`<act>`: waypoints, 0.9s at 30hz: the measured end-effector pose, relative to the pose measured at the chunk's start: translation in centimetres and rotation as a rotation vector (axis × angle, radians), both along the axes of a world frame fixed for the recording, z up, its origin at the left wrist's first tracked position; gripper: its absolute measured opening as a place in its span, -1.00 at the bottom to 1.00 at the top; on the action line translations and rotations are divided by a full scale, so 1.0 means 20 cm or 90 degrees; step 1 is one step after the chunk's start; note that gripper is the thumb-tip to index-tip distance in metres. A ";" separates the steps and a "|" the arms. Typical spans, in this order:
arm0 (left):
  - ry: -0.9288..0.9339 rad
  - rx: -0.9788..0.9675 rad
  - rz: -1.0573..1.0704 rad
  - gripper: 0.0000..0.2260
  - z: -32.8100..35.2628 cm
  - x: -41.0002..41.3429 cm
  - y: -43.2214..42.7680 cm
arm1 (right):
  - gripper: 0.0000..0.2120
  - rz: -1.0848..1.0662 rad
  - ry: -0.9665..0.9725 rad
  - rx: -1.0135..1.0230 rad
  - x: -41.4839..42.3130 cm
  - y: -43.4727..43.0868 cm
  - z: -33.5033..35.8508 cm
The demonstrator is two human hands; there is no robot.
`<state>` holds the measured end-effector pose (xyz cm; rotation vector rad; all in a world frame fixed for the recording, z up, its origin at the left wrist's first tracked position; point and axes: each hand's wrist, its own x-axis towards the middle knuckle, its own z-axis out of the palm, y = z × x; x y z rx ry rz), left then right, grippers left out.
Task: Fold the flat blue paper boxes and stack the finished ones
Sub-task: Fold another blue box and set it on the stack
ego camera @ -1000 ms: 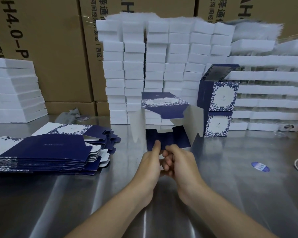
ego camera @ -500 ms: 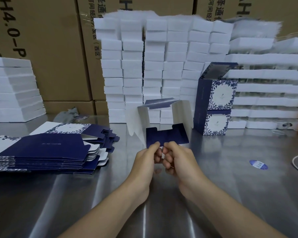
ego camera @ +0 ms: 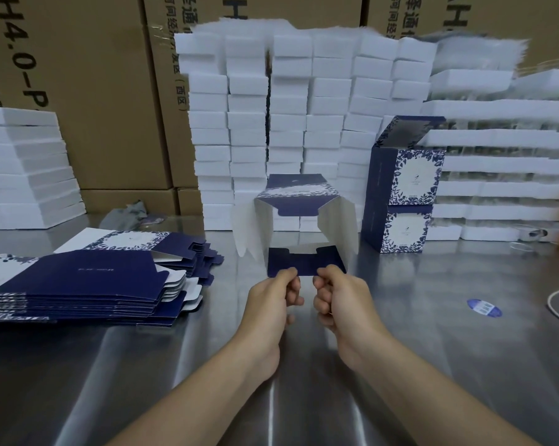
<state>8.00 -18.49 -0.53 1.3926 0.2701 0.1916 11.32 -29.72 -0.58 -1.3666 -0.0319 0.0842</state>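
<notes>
1. Far left: a pile of flat blue boxes lies on the steel table, with its edges fanned toward the centre. White foam slabs and brown cartons stand behind it.

2. Centre: your left hand pinches the lower left corner of the near blue flap between the thumb and curled fingers. This flap belongs to the partly opened box, which you hold up in front of you with its open end toward you. The white side flaps are splayed outward. Your right hand pinches the lower right corner of the same flap, fingers curled. The two hands are just beside each other and do not touch. A wall of white blocks rises behind the box.

3. Right: two finished boxes stand on the table, one stacked on the other. Further right, a blue oval sticker lies on the table. A white cord curves in at the edge.
</notes>
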 end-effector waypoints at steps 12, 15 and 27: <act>0.010 0.043 -0.046 -0.71 0.01 0.00 0.00 | -0.61 0.059 -0.006 -0.036 -0.03 0.02 0.01; 0.018 0.020 -0.054 -0.67 0.01 0.00 0.00 | -0.61 0.060 -0.017 -0.038 -0.04 0.02 0.01; 0.026 0.008 -0.041 -0.61 0.01 0.00 0.00 | -0.69 -0.006 0.021 -0.029 0.00 0.01 0.00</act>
